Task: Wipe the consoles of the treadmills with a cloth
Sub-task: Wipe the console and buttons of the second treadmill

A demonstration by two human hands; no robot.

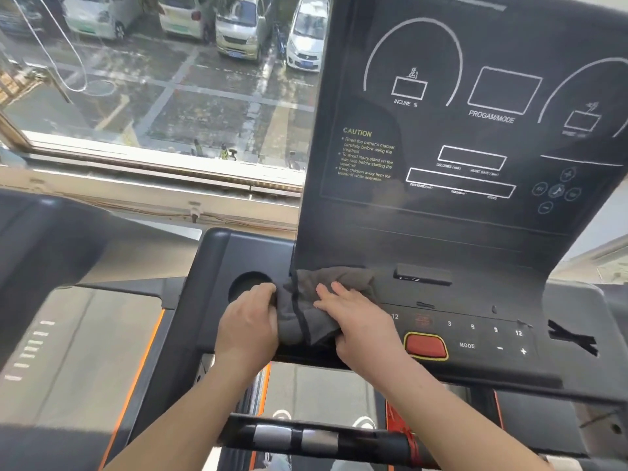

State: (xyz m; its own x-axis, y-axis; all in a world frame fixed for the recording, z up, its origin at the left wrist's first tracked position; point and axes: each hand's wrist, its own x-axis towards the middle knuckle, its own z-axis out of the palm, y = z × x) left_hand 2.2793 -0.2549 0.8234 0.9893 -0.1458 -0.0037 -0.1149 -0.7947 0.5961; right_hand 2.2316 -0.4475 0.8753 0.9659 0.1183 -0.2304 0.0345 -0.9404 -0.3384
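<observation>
A dark treadmill console (475,300) fills the right half of the view, with an upright display panel (469,130) above a button deck. A crumpled grey cloth (306,300) lies on the deck's left part, at the foot of the display panel. My left hand (248,328) grips the cloth's left edge, fingers curled into the fabric beside a round cup recess (248,283). My right hand (356,321) lies flat on top of the cloth with its fingers spread and straight, pressing it onto the deck.
A red stop button (425,346) and MODE, minus and plus keys sit right of my hands. A black handlebar (306,436) crosses below my forearms. Another treadmill's console (44,239) stands at left. A window (163,79) ahead overlooks parked cars.
</observation>
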